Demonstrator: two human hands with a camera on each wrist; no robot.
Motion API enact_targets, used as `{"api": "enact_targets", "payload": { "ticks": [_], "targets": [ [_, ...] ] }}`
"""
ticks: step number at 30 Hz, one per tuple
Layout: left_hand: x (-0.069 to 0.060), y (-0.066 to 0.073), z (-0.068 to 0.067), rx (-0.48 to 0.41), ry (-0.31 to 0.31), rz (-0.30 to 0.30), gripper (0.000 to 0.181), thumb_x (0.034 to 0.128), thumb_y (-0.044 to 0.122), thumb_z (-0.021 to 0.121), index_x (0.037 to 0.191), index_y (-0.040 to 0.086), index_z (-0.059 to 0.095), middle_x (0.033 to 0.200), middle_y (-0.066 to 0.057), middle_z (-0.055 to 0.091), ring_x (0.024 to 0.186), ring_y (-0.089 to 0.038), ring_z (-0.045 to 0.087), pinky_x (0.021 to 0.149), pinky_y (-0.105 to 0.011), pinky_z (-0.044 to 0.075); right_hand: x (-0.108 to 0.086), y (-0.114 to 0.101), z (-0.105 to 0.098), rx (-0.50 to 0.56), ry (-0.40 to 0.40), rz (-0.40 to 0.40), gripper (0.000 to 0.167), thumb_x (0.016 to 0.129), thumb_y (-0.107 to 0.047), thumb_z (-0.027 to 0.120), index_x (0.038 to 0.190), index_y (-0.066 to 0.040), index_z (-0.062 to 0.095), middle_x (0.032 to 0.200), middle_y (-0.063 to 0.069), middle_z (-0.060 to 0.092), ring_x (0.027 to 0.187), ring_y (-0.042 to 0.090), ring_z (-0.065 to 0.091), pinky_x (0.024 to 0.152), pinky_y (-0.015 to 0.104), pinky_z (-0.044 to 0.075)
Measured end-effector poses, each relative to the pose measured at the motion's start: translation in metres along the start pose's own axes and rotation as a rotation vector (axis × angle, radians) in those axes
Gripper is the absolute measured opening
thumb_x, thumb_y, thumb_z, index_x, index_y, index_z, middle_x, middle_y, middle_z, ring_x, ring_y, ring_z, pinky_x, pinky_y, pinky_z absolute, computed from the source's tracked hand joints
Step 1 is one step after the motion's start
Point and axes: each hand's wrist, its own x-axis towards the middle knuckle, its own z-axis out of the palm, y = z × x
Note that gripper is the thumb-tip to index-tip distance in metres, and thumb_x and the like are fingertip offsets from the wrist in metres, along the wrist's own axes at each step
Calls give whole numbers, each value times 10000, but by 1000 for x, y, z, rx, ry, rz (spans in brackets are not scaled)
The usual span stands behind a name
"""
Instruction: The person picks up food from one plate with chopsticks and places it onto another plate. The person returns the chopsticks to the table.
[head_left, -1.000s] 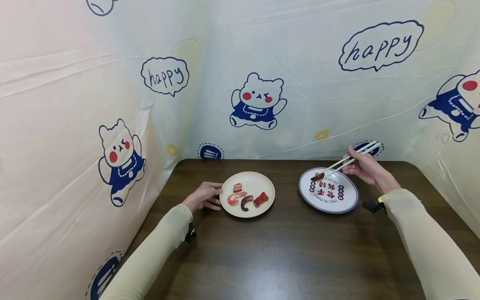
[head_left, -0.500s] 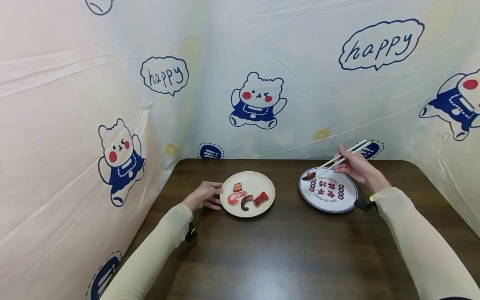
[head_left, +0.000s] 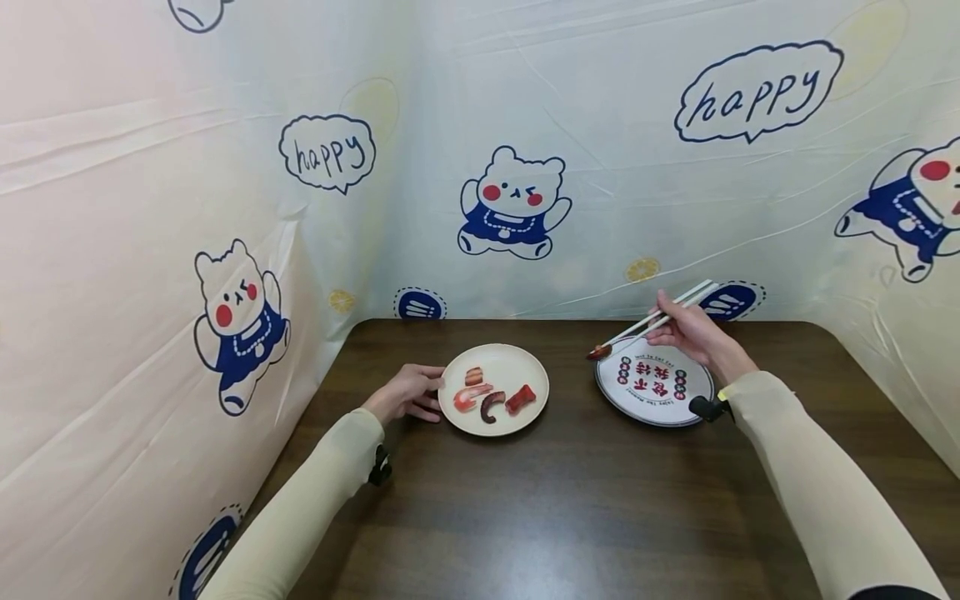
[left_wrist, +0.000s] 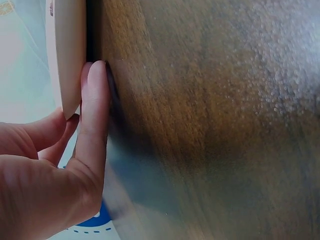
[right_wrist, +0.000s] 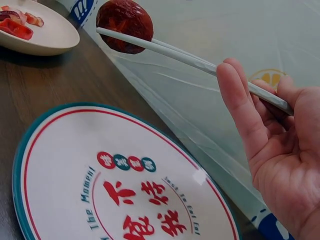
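Note:
My right hand (head_left: 693,333) holds a pair of white chopsticks (right_wrist: 185,59). Between their tips is a round, glossy red-brown mushroom cap (right_wrist: 125,25) with a star-like mark, held in the air by the left rim of the white plate with red characters (head_left: 652,400). With thumb at the rim and fingers under the edge, my left hand (head_left: 408,392) grips the cream plate (head_left: 517,358). On that plate lie a shrimp (head_left: 467,400), a striped pork-like slice (head_left: 474,377), a dark curled tentacle (head_left: 491,408) and a red meat-like piece (head_left: 521,400).
Both plates stand on a dark wooden table (head_left: 495,517), the cream one left of the printed one. A pale curtain (head_left: 600,208) with printed bears hangs along the table's back and sides. Bare tabletop lies between the plates.
My right hand has moved left with the chopsticks, carrying the mushroom cap from above the printed plate to just past its left rim. The left hand and cream plate have stayed put.

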Motion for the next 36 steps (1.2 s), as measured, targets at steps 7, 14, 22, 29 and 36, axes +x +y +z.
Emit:
{"api": "enact_targets", "payload": {
  "ticks": [7, 14, 22, 29, 36],
  "targets": [
    [1, -1, 0, 3, 4, -3, 453, 1107, 114, 547, 1560, 102, 528, 1358, -221, 593, 784, -251, 725, 725, -469, 667, 8, 3, 11, -3, 3, 7, 479, 1156, -291, 408, 945, 32, 691, 758, 173, 730, 674, 245, 762, 695, 333, 658],
    [2, -1, -1, 0, 0, -7, 463, 1106, 114, 550, 1567, 104, 517, 1366, -223, 594, 791, -254, 728, 732, -471, 666, 14, 5, 17, -14, 28, 25, 467, 1153, -306, 416, 963, 33, 675, 762, 163, 723, 672, 243, 758, 695, 333, 658],
    [0, -1, -1, 2, -3, -12, 464, 1106, 120, 550, 1568, 101, 515, 1367, -223, 592, 795, -256, 723, 739, -468, 666, 21, 12, 25, -1, -6, 32, 459, 1149, -312, 429, 969, 37, 667, 761, 171, 717, 664, 243, 755, 688, 332, 657],
    [-2, -1, -1, 6, -3, -12, 470, 1103, 120, 556, 1571, 99, 511, 1346, -220, 602, 791, -253, 722, 737, -465, 666, 27, 17, 37, 2, -29, 37, 466, 1155, -302, 413, 976, 56, 651, 762, 176, 705, 658, 244, 749, 692, 332, 657],
    [-3, 0, -1, 7, -7, -8, 470, 1103, 110, 549, 1570, 91, 508, 1355, -224, 595, 793, -256, 724, 739, -468, 666, 33, 22, 47, -9, -36, 42, 472, 1163, -297, 384, 964, 41, 646, 761, 168, 707, 662, 240, 752, 697, 339, 659]
  ]
}}
